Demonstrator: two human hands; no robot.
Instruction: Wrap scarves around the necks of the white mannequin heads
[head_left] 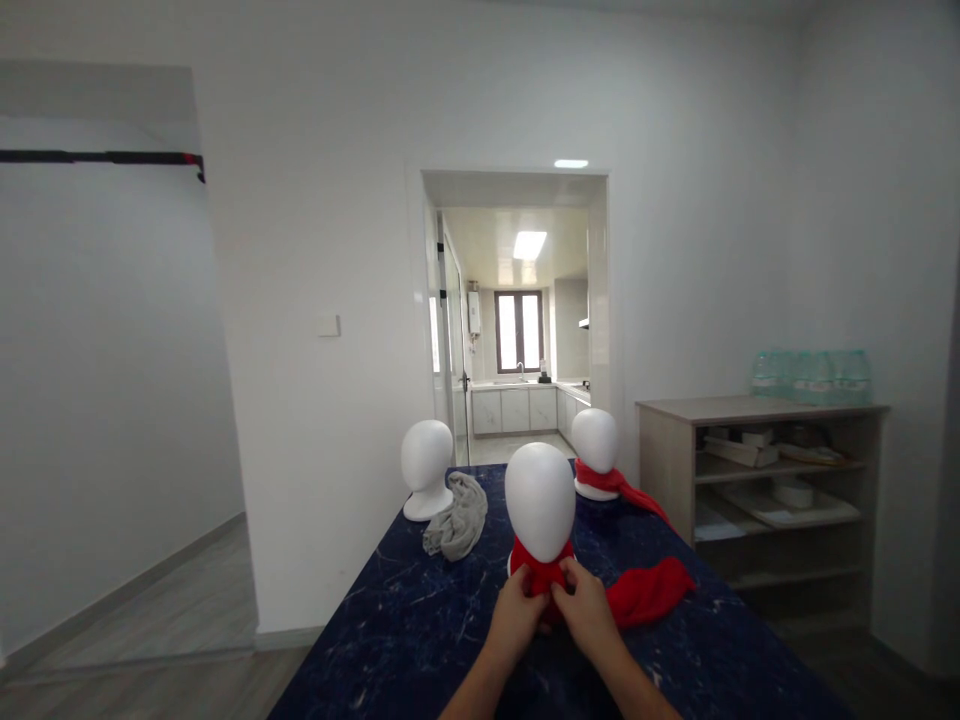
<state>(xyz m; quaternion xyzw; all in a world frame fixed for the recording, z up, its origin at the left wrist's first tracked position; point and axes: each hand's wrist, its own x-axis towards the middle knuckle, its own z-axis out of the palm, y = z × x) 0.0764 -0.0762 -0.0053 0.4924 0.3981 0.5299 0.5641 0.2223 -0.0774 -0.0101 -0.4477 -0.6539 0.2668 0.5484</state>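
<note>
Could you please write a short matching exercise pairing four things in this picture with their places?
1. Grey scarf
2. Bottles
3. Near red scarf
4. Far red scarf

A. Held by the left hand and right hand
B. Around the far-right head
C. Beside the leftmost head
D. On the shelf unit

Pairs: 1-C, 2-D, 3-A, 4-B

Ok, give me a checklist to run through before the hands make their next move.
1. Left hand and right hand on the front red scarf: ok, both pinch it below the chin.
2. Nearest white head upright: ok.
3. Front red scarf tied: cannot tell, fingers cover that part.
4. All red fabric gathered up: not ok, a red length lies on the table beside the right hand.
5. Gray scarf apart from the hands: ok.
</note>
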